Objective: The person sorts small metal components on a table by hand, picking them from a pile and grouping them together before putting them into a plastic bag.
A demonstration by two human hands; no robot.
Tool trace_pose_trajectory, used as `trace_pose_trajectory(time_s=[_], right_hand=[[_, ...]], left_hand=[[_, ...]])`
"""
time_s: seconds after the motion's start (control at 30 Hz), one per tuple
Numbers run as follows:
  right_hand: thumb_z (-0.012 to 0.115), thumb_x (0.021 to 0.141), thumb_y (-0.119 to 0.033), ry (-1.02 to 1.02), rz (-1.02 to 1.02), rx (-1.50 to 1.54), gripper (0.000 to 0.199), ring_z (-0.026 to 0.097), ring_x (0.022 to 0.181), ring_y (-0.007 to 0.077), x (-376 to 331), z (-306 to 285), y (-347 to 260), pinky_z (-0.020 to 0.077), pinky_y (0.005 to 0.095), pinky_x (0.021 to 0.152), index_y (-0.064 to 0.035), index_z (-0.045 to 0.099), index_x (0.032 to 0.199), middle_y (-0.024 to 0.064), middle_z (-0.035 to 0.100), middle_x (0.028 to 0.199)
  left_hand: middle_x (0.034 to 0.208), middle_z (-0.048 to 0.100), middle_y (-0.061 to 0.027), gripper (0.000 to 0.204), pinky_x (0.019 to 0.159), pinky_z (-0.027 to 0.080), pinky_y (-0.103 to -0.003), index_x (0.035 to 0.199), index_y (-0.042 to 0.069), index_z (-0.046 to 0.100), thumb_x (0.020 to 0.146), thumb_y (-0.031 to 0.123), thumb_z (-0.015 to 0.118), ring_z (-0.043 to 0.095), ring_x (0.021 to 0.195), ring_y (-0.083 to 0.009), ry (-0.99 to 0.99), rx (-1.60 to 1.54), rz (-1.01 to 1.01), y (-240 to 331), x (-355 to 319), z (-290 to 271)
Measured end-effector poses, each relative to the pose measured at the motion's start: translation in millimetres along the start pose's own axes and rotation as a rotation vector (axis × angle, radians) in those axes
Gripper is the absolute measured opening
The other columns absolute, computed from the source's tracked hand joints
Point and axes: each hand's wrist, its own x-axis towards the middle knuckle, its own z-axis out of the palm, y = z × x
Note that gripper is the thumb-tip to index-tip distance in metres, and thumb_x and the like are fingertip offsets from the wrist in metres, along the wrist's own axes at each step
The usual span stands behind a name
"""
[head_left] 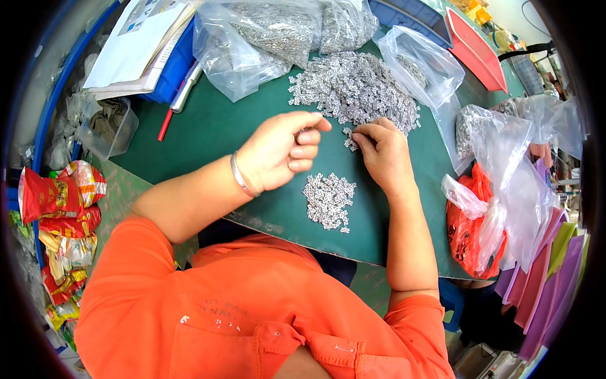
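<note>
A big heap of small silver metal parts point(353, 88) lies on the green table mat point(208, 126). My left hand point(281, 151), with a silver bangle at the wrist, is curled just left of the heap's near edge, fingertips pinched together. My right hand point(382, 151) pinches a small cluster of the metal parts point(349, 141) at that same edge. The two hands almost meet. A smaller pile of the same parts point(328, 201) lies on the mat between my forearms, nearer to me.
Clear plastic bags of metal parts point(265, 38) stand behind the heap, more bags point(505, 145) at the right. An orange bag point(470, 230), a red tray point(476, 44), a blue bin with papers point(151, 44), a red pen point(165, 125) and snack wrappers point(60, 208) surround the mat.
</note>
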Motion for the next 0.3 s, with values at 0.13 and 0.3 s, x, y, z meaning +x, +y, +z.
trace_pose_trajectory(time_s=[0.13,0.3], right_hand=[[0.067,0.078,-0.011,0.066,-0.026,0.038,0.008,0.060,0.077,0.0301,0,1,3,0.0481,0.0384,0.070,-0.0038,0.068,0.083,0.0100,0.058,0.080],[0.068,0.078,-0.013,-0.039,0.010,0.008,0.010,0.060,0.081,0.0294,1,1,-6,0.0485,0.0386,0.071,-0.0039,0.068,0.083,0.0105,0.060,0.081]], left_hand=[[0.062,0.037,0.0058,0.019,0.040,0.026,-0.018,0.098,0.002,0.054,0.097,0.020,0.047,0.032,0.048,-0.0029,0.045,0.236,0.177,10,6,-4],[0.062,0.036,0.0050,0.019,0.040,0.026,-0.018,0.101,0.002,0.054,0.097,0.020,0.048,0.032,0.048,-0.0036,0.079,0.075,0.108,6,4,-15]])
